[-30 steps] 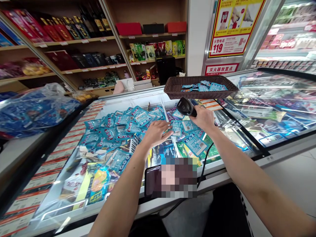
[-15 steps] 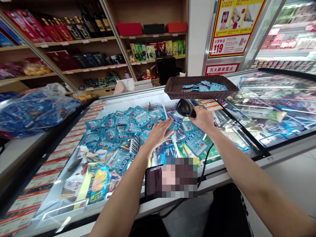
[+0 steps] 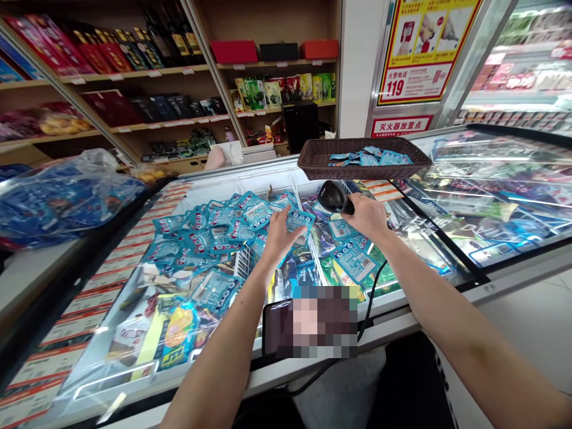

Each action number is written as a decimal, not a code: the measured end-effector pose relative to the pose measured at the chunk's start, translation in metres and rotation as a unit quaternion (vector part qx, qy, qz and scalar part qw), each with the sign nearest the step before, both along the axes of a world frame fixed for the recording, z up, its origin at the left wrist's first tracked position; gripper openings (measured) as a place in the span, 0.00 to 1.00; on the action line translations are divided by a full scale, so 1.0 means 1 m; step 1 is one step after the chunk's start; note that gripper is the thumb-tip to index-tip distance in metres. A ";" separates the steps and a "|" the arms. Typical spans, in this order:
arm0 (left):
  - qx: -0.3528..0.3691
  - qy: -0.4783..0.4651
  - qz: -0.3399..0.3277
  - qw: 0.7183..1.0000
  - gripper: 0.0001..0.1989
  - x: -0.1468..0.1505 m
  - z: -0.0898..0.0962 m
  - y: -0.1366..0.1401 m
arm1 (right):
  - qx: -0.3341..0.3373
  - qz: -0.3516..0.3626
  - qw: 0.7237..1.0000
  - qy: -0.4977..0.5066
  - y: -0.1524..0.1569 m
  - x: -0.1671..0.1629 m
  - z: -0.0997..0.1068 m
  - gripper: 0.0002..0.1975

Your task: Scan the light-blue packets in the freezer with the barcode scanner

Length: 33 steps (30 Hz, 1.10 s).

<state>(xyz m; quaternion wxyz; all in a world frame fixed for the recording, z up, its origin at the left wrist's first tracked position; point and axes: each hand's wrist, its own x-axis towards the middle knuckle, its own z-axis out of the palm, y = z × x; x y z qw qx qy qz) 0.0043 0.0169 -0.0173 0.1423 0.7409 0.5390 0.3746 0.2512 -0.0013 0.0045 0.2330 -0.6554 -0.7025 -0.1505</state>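
Observation:
A black barcode scanner (image 3: 333,196) is held in my right hand (image 3: 369,217), its head pointing left over the freezer. The scanner's cord (image 3: 374,292) runs down to the front edge. My left hand (image 3: 281,235) is over the pile of small blue packets (image 3: 214,229), thumb and fingers apart. Right beside it, by the gap between thumb and fingers, lies one blue packet (image 3: 298,221); whether the hand touches it is hard to tell. More blue packets (image 3: 355,259) lie below the scanner.
A brown wicker basket (image 3: 308,170) with several blue packets stands at the freezer's back edge. A phone (image 3: 274,328), partly pixelated, rests at the front edge. A plastic-wrapped blue bundle (image 3: 67,202) sits at left. Stocked shelves (image 3: 179,71) stand behind.
My left hand has shifted left and turned more upright, with thumb and fingers spread wider. A blue packet now shows beside it. The scanner and right hand have hardly moved.

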 end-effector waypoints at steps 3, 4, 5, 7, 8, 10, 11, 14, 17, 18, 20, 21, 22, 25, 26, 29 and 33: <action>0.021 -0.050 0.039 0.998 0.19 -0.004 0.003 0.002 | 0.003 0.003 1.000 0.000 0.000 0.000 0.000 0.16; 0.026 -0.074 0.044 0.996 0.17 -0.005 0.004 0.002 | 0.004 0.005 1.000 -0.001 0.000 0.000 0.000 0.16; 0.030 -0.100 0.045 0.993 0.16 -0.006 0.005 0.002 | 0.005 0.006 1.000 0.000 0.000 -0.001 0.000 0.16; 0.032 -0.157 0.047 0.986 0.16 -0.008 0.005 0.002 | 0.002 0.006 1.000 0.000 0.000 -0.001 0.000 0.16; 0.031 -0.184 0.054 0.981 0.17 -0.008 0.005 0.002 | 0.000 0.007 1.000 0.001 -0.001 -0.001 0.000 0.16; 0.033 -0.223 0.076 0.971 0.20 -0.008 0.005 0.001 | -0.004 0.010 1.000 0.002 -0.001 -0.002 0.000 0.17; 0.036 -0.237 0.087 0.967 0.21 -0.008 0.006 0.001 | -0.004 0.012 1.000 0.002 -0.001 -0.002 0.000 0.17; 0.048 -0.268 0.077 0.959 0.23 -0.008 0.008 0.001 | -0.003 0.016 1.000 0.002 -0.002 -0.002 0.000 0.18; 0.045 -0.288 0.045 0.956 0.21 -0.010 0.009 0.001 | -0.003 0.017 1.000 -0.004 -0.002 -0.002 0.000 0.17; 0.042 -0.295 0.042 0.954 0.20 -0.010 0.009 0.002 | -0.003 0.019 1.000 -0.006 -0.001 -0.002 -0.001 0.17; 0.038 -0.320 0.043 0.946 0.18 -0.012 0.008 0.003 | 0.000 0.026 1.000 -0.010 -0.001 -0.002 -0.002 0.16; 0.034 -0.338 0.041 0.940 0.17 -0.012 0.006 0.004 | 0.002 0.031 0.999 -0.012 0.000 -0.002 -0.002 0.16; 0.026 -0.357 0.036 0.933 0.17 -0.013 0.005 0.005 | 0.004 0.036 0.999 -0.013 0.000 -0.002 -0.003 0.16; -0.017 -0.403 0.021 0.915 0.17 -0.013 0.001 0.007 | 0.011 0.053 0.998 -0.018 0.000 -0.003 -0.004 0.16; -0.030 -0.413 0.020 0.910 0.17 -0.013 0.000 0.008 | 0.013 0.061 0.998 -0.020 -0.001 -0.003 -0.004 0.15; -0.043 -0.425 0.022 0.904 0.18 -0.015 -0.002 0.009 | 0.027 0.093 0.995 -0.026 -0.002 -0.007 -0.003 0.15; -0.055 -0.415 0.015 0.908 0.18 -0.017 -0.002 0.009 | 0.039 0.130 0.990 -0.032 -0.003 -0.010 -0.004 0.15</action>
